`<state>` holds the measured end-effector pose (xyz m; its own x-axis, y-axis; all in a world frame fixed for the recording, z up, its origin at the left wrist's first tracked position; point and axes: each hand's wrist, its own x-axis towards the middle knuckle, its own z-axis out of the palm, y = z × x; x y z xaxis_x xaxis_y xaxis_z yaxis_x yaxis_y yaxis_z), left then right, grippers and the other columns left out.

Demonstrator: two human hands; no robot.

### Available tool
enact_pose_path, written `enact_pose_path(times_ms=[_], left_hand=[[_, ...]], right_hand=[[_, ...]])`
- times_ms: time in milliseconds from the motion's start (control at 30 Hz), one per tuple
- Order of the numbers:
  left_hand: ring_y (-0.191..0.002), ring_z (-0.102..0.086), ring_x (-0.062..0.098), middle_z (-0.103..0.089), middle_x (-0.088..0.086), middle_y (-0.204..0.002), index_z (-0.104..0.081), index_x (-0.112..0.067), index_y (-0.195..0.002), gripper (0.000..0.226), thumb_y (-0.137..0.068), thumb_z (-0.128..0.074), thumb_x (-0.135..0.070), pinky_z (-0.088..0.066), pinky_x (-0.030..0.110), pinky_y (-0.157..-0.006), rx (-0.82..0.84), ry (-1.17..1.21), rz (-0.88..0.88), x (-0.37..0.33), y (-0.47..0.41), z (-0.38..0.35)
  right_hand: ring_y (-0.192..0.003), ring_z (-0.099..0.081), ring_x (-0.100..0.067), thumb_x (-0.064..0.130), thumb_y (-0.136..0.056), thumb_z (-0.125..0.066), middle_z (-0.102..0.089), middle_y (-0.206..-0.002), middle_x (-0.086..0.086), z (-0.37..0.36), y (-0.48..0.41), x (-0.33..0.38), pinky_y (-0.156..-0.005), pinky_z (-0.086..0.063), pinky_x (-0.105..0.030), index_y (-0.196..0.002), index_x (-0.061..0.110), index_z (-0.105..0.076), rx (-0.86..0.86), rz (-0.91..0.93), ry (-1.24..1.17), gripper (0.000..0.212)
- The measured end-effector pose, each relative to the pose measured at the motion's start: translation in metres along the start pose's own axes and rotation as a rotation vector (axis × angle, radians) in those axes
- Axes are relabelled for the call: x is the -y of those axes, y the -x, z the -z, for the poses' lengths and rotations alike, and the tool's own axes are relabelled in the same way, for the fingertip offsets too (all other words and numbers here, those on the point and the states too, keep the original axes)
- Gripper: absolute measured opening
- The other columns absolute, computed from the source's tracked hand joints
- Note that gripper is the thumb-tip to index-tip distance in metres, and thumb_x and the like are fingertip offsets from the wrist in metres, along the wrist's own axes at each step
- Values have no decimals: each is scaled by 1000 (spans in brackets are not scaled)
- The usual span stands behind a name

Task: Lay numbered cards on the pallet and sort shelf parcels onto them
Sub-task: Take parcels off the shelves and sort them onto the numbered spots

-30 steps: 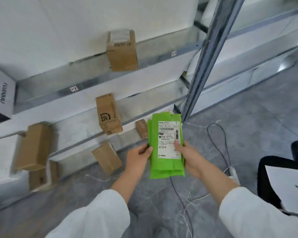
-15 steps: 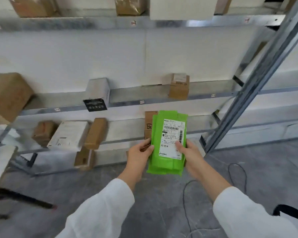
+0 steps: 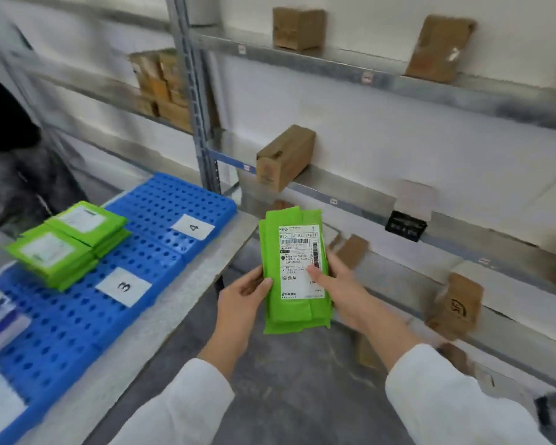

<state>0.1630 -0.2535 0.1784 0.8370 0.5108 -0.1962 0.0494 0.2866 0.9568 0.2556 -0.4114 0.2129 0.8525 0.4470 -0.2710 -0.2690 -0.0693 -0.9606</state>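
Grip: left hand (image 3: 242,299) and right hand (image 3: 344,289) each clamp one side of flat green plastic mailer parcel (image 3: 297,252) — label up, probably for reading — right of blue perforated plastic pallet (image 3: 161,200).

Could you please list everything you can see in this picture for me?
Held parcels: small stack, green, white label, between both hands.
Parcels on pallet: two stacks, green, near card 3.
Pallet: one, blue, on the grey table, left.
Numbered cards: three, white, 4, 3, 2, on the pallet.
Cardboard boxes: several, brown, on the shelves.
Black-labelled box: one, white, right shelf.
Shelving: grey metal, against the wall.
Left hand: grips the stack's left edge.
Right hand: grips its right edge, thumb on label.
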Motion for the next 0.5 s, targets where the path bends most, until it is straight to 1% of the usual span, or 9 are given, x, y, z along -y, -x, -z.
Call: enact_pose_path(times_ms=[67, 133, 200, 267, 333, 367, 433, 500], left_hand=[[-98, -69, 7, -74, -5, -105, -67, -13, -118, 35, -84, -71, -7, -55, 15, -77, -86, 18, -24, -12, -9, 48], [-101, -69, 10, -73, -2, -109, -67, -15, -118, 34, -85, -70, -7, -55, 15, -78, -160, 36, -27, -22, -14, 88], [-98, -69, 8, -74, -5, -105, -70, -22, -111, 31, -84, -70, -7, -55, 16, -76, -239, 57, -43, -28, -16, 125], [-97, -69, 8, -74, -4, -105, -70, -18, -113, 31, -83, -72, -10, -55, 22, -82, -352, 52, -43, -31, -18, 155], [-101, -69, 12, -73, 0, -110, -69, -14, -116, 34, -83, -73, -12, -54, 32, -91, -443, 50, -28, -32, -21, 181], [-102, -68, 13, -72, 0, -110, -69, -14, -116, 33, -83, -73, -13, -53, 35, -93, -479, 48, -19, -31, -25, 193], [-102, -68, 13, -73, -3, -108, -70, -19, -115, 33, -83, -74, -16, -53, 35, -93, -546, 51, 9, -30, -33, 210], [-99, -69, 10, -74, -8, -104, -71, -22, -115, 33, -82, -75, -19, -53, 32, -91, -611, 63, 24, -30, -43, 222]], right_hand=[[-109, -65, -15, 12, -93, -61, -66, -123, 8, -50, -19, 1, -96, -52, -41, -120, 45, -54, 90, 8, 64, 43], [-112, -63, -12, 13, -94, -59, -65, -125, 10, -95, -34, 0, -100, -50, -39, -130, 41, -50, 174, 16, 137, 46], [-114, -62, -11, 11, -96, -57, -63, -127, 10, -137, -48, -4, -102, -48, -39, -136, 35, -47, 245, 12, 185, 48], [-114, -61, -11, 9, -97, -55, -62, -129, 7, -173, -61, -8, -103, -47, -40, -140, 31, -45, 318, -5, 212, 49], [-116, -60, -10, 8, -97, -54, -62, -129, 9, -204, -75, -11, -104, -46, -40, -143, 32, -42, 383, -14, 235, 53], [-116, -60, -9, 9, -96, -55, -62, -129, 11, -217, -82, -12, -105, -46, -39, -144, 32, -41, 415, -19, 244, 54], [-115, -60, -6, 13, -97, -56, -61, -129, 14, -238, -98, -14, -104, -46, -37, -145, 33, -40, 481, -44, 272, 54], [-115, -58, -4, 17, -97, -56, -59, -131, 15, -254, -116, -14, -103, -47, -34, -146, 35, -36, 544, -54, 312, 56]])
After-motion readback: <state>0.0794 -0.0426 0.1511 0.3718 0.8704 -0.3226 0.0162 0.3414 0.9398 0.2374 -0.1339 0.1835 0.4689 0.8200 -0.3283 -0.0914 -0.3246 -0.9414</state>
